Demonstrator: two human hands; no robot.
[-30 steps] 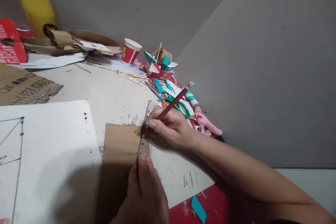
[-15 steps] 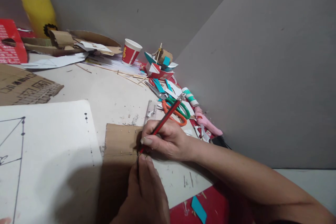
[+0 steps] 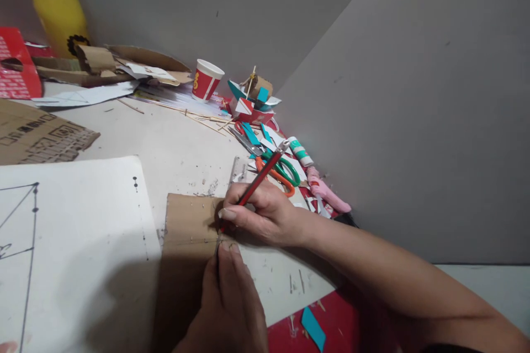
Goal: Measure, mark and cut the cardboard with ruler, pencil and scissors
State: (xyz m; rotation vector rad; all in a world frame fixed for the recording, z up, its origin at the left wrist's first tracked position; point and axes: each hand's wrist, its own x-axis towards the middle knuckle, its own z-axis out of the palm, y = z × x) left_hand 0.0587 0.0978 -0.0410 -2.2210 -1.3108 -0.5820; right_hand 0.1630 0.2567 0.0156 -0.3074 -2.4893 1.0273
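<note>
My right hand (image 3: 259, 212) grips a red-and-black pencil (image 3: 261, 178), its tip pointing down at the right edge of a piece of brown cardboard (image 3: 190, 218). A few small marks and a faint line show on the cardboard. A clear ruler (image 3: 239, 168) comes out beyond my right hand and runs under it along that edge; its middle is hidden. My left hand (image 3: 232, 292) presses with closed fingers at the near end of the ruler, just below the pencil tip, partly over the cardboard. Its thumb and fingertips lie close together.
White paper with drawn lines (image 3: 95, 215) lies left. Scissors with orange and green handles (image 3: 285, 176), a paper cup (image 3: 207, 80), a small paper boat (image 3: 254, 102) and a pink glue gun-like object (image 3: 329, 193) line the back. A yellow bottle (image 3: 58, 16) stands far left.
My right hand and the pencil have moved slightly up and left along the cardboard's edge, away from my left fingertips. My left hand stays in place.
</note>
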